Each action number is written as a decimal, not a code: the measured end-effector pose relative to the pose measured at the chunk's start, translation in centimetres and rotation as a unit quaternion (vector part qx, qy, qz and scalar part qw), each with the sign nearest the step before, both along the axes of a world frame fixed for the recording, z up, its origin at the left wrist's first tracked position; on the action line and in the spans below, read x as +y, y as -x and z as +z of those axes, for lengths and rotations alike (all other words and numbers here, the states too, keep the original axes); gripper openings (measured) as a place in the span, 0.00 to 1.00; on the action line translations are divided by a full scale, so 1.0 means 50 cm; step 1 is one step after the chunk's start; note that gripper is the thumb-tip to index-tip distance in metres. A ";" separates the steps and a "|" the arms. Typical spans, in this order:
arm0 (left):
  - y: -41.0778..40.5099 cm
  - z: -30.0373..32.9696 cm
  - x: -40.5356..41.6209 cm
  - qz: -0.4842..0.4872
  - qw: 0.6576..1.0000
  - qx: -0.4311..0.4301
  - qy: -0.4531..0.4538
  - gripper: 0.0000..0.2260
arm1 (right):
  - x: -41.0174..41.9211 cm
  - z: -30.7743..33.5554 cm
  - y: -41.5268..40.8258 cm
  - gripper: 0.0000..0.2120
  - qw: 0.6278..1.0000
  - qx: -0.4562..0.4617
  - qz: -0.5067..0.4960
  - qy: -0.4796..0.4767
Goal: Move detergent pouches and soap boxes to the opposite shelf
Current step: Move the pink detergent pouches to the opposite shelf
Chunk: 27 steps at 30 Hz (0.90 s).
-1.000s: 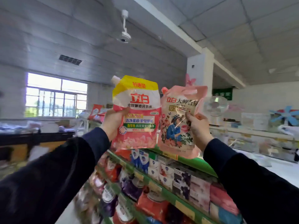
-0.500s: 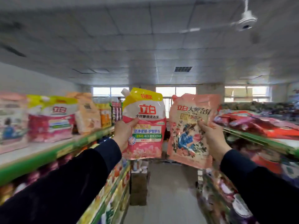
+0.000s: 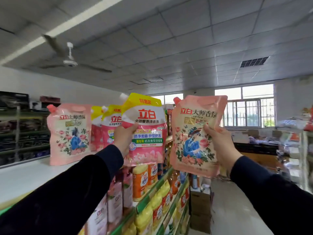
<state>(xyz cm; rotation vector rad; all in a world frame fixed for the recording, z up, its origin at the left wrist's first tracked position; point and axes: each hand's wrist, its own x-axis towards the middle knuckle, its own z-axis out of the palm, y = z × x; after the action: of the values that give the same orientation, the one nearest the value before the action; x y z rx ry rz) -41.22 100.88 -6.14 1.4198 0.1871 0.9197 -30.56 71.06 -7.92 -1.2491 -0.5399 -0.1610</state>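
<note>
Both pouches stand upright in the air, long axis vertical, spouts at the top left corners, printed fronts facing the camera. The left hand (image 3: 124, 139) grips the yellow-topped pouch (image 3: 145, 129) by its left edge, fingers curled round it; the right hand (image 3: 220, 143) pinches the pink flowered pouch (image 3: 194, 134) at its right edge. Left of the left hand, the white shelf top (image 3: 25, 177) carries more pouches (image 3: 69, 133) standing upright; below the hands, the lower shelves (image 3: 152, 194) hold bottles

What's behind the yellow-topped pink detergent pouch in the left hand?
Behind the yellow-topped pink detergent pouch, gripped by the left hand, two matching yellow-topped pouches stand on the white shelf top, partly showing. Their right sides and anything further behind are covered.
</note>
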 end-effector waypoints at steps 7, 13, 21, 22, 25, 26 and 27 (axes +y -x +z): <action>-0.126 0.028 0.141 0.099 0.995 -0.008 0.017 0.11 | 0.139 0.040 -0.203 0.09 0.997 -0.025 0.079 0.002; -0.200 0.024 0.239 0.193 0.980 -0.024 0.035 0.23 | 0.249 0.071 -0.317 0.21 0.986 -0.031 0.164 -0.009; -0.232 -0.037 0.315 0.199 0.979 0.038 0.024 0.23 | 0.388 0.073 -0.351 0.11 0.973 -0.040 0.228 -0.014; -0.224 -0.027 0.320 0.187 0.981 0.050 0.019 0.27 | 0.409 0.073 -0.345 0.11 0.969 -0.031 0.245 -0.018; -0.193 0.004 0.322 0.175 0.979 0.099 0.017 0.29 | 0.456 0.067 -0.325 0.11 0.964 -0.035 0.262 -0.019; -0.171 0.008 0.326 0.172 0.979 0.107 0.009 0.24 | 0.478 0.065 -0.317 0.09 0.961 -0.042 0.271 -0.020; -0.150 0.009 0.318 0.154 0.982 0.113 0.001 0.21 | 0.492 0.066 -0.308 0.07 0.958 -0.043 0.282 -0.022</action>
<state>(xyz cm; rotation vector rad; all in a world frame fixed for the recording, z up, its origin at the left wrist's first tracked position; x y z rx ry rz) -33.70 116.80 -5.69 1.5177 0.5920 1.0065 -15.17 95.65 -4.63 -1.0036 -0.9412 0.2549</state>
